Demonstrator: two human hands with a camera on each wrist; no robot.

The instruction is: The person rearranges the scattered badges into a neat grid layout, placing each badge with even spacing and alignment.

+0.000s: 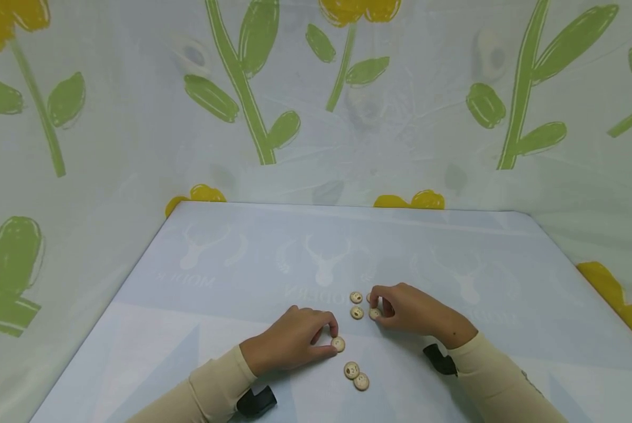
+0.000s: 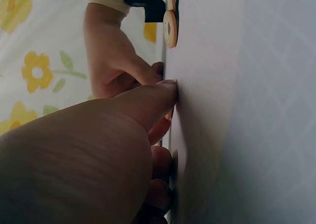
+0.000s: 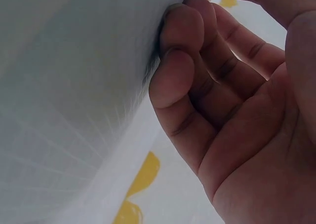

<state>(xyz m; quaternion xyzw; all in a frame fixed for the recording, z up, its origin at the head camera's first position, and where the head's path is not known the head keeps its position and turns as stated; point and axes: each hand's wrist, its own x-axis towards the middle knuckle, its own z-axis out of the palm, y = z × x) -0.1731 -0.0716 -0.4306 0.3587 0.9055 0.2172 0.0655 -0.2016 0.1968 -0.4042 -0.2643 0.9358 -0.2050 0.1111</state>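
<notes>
My left hand (image 1: 300, 338), low over the table, pinches a small pale wooden disc (image 1: 338, 344) between thumb and forefinger. Farther back and to the right, my right hand (image 1: 413, 308) has thumb and forefinger at the edges of another wooden disc (image 1: 375, 314). That disc sits beside two more discs, one nearer (image 1: 357, 312) and one behind it (image 1: 355, 297). A further disc is mostly covered by the right fingers. In the right wrist view the other fingers (image 3: 175, 78) curl close to the tabletop, and the pinched disc shows only as a sliver at the top edge.
Two discs with dark markings, one (image 1: 351, 370) overlapping the other (image 1: 361, 382), lie in front of the left hand. A pale patterned cloth covers the table (image 1: 231, 258). Behind it hangs a floral curtain (image 1: 421, 135). Each wrist carries a black camera mount (image 1: 257, 402).
</notes>
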